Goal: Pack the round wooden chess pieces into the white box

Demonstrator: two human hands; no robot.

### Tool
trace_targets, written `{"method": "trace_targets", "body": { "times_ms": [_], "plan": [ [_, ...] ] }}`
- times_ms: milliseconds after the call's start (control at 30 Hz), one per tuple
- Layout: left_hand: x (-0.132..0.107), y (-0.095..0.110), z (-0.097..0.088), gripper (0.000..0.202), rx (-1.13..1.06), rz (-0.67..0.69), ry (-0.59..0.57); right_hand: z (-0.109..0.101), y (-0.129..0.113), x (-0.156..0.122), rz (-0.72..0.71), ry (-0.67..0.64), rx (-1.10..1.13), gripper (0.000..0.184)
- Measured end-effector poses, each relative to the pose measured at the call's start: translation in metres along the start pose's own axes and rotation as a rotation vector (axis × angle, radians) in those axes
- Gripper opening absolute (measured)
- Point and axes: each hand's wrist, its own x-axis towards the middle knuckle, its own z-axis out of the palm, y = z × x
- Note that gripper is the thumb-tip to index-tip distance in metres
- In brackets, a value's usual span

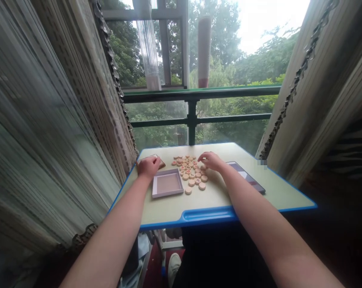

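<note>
Several round wooden game pieces (190, 170) with red and dark markings lie spread on a small beige table with a blue rim (211, 215). My right hand (211, 161) rests on the right side of the pile, fingers curled over the pieces. My left hand (148, 166) is closed at the far left, touching the far corner of an open shallow white box tray (167, 183). A brown box lid (161, 163) peeks out just behind that hand.
A dark tablet (247, 177) lies flat to the right of the pieces. Curtains hang close on both sides. A green railing (195, 95) and window stand behind the table. A white shoe (174, 269) shows below the table's front edge.
</note>
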Motion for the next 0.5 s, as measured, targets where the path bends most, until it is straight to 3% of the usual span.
{"method": "trace_targets", "body": {
  "times_ms": [167, 300, 500],
  "plan": [
    [0.002, 0.004, 0.009, 0.037, -0.033, 0.024, -0.117, -0.014, 0.007, -0.010, 0.020, -0.165, 0.032, 0.024],
    [0.001, 0.012, 0.018, 0.034, -0.169, 0.086, -0.249, -0.014, 0.006, -0.012, 0.002, -0.216, 0.047, 0.025],
    [0.003, 0.010, 0.024, 0.032, -0.430, -0.087, -0.253, -0.009, 0.002, -0.009, -0.046, -0.186, 0.054, 0.019]
  ]
}}
